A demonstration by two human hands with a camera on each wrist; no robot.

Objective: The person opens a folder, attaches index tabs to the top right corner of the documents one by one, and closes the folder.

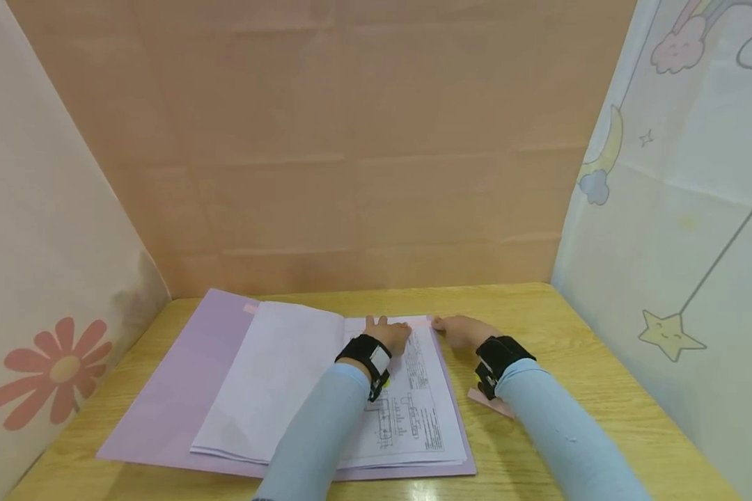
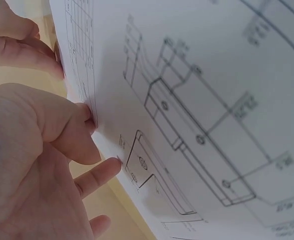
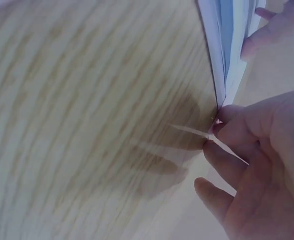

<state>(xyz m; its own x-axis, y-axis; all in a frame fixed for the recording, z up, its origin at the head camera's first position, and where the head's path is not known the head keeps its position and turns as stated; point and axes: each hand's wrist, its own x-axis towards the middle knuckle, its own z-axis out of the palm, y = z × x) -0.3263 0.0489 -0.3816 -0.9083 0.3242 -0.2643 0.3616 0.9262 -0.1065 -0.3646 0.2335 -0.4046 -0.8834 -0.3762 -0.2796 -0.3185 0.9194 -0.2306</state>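
A lilac folder (image 1: 182,390) lies opened out, with white sheets (image 1: 276,369) inside. Technical drawings cover the right-hand page (image 1: 407,417), seen close up in the left wrist view. My left hand (image 1: 388,335) rests on the top of that page, its fingertips at the page edge in the left wrist view. Between the two hands, a pale pink strip (image 1: 420,323) lies across the page's top right corner. My right hand (image 1: 466,331) pinches the strip's outer end at the folder's corner; thumb and index finger (image 3: 234,131) meet there, the other fingers spread.
A loose pink strip (image 1: 491,403) lies on the wooden table (image 1: 558,390) under the right wrist. Another pink tab (image 1: 250,308) sits on the folder's left cover. A brown panel (image 1: 351,174) stands behind the table, with pale printed walls (image 1: 689,229) either side.
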